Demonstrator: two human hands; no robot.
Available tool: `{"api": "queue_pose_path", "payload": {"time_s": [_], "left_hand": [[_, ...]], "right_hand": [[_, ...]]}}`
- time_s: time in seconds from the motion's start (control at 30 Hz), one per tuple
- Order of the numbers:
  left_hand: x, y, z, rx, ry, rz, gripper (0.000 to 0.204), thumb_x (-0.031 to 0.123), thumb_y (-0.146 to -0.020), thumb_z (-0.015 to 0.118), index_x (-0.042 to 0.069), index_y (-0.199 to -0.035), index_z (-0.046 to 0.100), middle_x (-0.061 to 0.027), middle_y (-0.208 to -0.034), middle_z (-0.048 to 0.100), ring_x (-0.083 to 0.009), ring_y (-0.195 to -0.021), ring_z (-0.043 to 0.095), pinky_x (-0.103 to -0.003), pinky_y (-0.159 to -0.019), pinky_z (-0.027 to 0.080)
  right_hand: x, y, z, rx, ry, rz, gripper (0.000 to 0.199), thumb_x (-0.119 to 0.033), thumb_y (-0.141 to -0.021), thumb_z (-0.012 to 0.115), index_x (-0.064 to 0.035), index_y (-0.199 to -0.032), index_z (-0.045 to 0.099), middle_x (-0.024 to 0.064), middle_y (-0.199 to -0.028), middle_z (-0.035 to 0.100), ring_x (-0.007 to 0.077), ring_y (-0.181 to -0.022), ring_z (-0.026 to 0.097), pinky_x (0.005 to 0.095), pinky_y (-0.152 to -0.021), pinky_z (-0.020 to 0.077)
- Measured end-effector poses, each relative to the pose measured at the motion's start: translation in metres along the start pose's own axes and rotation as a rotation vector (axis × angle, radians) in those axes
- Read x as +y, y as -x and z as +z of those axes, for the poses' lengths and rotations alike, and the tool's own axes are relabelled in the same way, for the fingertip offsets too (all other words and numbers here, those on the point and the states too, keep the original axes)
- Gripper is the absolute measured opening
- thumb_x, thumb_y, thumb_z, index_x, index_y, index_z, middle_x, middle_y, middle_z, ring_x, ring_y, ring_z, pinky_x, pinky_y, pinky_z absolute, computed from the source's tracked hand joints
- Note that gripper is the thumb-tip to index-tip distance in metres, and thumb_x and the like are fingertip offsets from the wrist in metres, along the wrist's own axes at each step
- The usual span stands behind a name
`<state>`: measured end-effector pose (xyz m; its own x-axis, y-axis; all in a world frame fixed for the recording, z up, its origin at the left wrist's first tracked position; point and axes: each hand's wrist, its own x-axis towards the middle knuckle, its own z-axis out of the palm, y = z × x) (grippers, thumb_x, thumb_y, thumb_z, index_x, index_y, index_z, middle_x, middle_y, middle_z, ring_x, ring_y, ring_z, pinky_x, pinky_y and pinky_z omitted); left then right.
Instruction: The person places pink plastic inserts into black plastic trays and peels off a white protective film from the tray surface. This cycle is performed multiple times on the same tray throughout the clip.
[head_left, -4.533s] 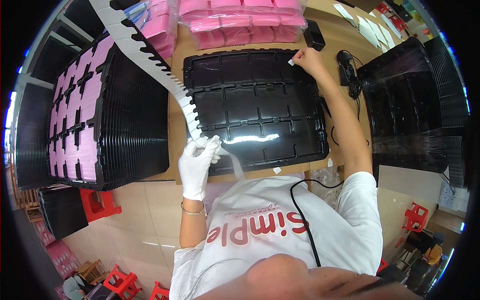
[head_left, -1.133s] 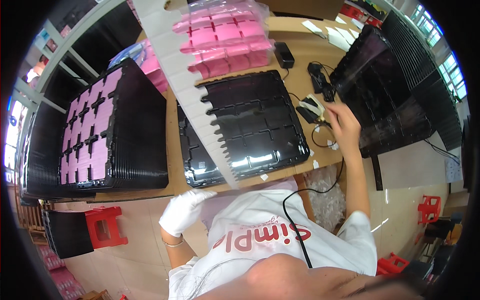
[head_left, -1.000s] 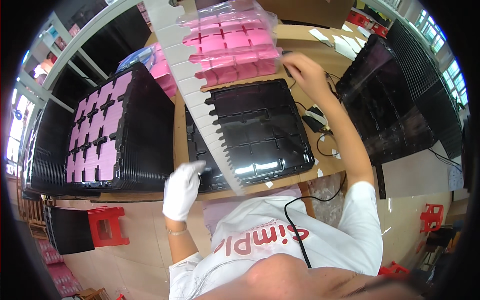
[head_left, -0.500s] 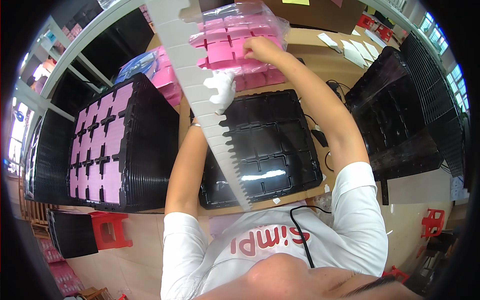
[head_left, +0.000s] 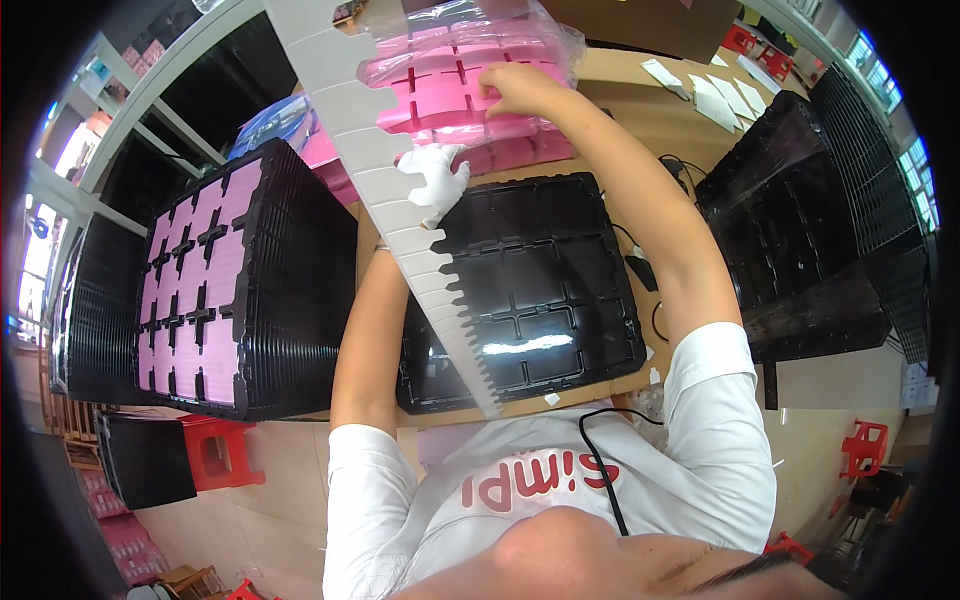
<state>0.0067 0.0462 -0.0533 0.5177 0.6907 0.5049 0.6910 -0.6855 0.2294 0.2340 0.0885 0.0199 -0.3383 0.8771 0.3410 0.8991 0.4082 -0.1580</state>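
Pink moulded foam inserts in clear plastic wrap (head_left: 470, 80): lying at far edge of bench, beyond empty black compartment tray (head_left: 520, 290).

Head view: bare right hand (head_left: 515, 90) resting on top insert, fingers curled on its edge. White-gloved left hand (head_left: 435, 175) just below stack, fingers bunched against long white notched strip (head_left: 400, 200); grip itself not discernible.

Handling advice: lifting one insert squarely, steadying wrap, keeping strip clear.

Adjacent: stacked black trays filled with pink inserts (head_left: 215, 280), left.

There is just one view, from a camera on the person's head. It looks straight down over the chest at the wooden table (head_left: 640, 120) close below. The round picture bends edges near its rim, and both arms reach up from the bottom.
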Motion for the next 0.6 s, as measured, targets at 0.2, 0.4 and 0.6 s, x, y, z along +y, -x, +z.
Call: {"api": "queue_pose_path", "payload": {"time_s": [0.2,0.4,0.6], "left_hand": [[0.000,0.003,0.001,0.029,0.014,0.058,0.030,0.027,-0.085,0.065,0.011,-0.110,0.070,-0.0125,-0.093,0.069,-0.0309,-0.093,0.062,-0.041,-0.090,0.046],[0.003,0.003,-0.003,0.009,0.036,0.039,0.030,0.027,-0.085,0.065,0.012,-0.110,0.070,-0.0125,-0.093,0.069,-0.0327,-0.093,0.062,-0.042,-0.089,0.047],[0.015,0.000,-0.007,0.035,0.430,-0.282,0.053,0.043,-0.092,0.061,0.004,-0.127,0.060,-0.0199,-0.124,0.062,-0.0297,-0.118,0.057,-0.037,-0.103,0.042]], "right_hand": [[-0.002,0.003,-0.014,-0.093,-0.205,0.141,0.015,-0.018,-0.076,0.074,-0.0053,-0.083,0.070,0.0122,-0.076,0.069,0.0254,-0.070,0.068,0.0387,-0.063,0.0522],[0.008,-0.009,0.000,-0.030,-0.199,0.322,0.013,-0.016,-0.079,0.071,-0.0044,-0.085,0.070,0.0113,-0.074,0.068,0.0238,-0.064,0.066,0.0383,-0.059,0.0516],[-0.029,0.005,-0.007,0.860,-0.296,0.046,0.012,-0.016,-0.084,0.068,-0.0045,-0.085,0.068,0.0099,-0.082,0.066,0.0259,-0.077,0.065,0.0354,-0.068,0.0504]]}}
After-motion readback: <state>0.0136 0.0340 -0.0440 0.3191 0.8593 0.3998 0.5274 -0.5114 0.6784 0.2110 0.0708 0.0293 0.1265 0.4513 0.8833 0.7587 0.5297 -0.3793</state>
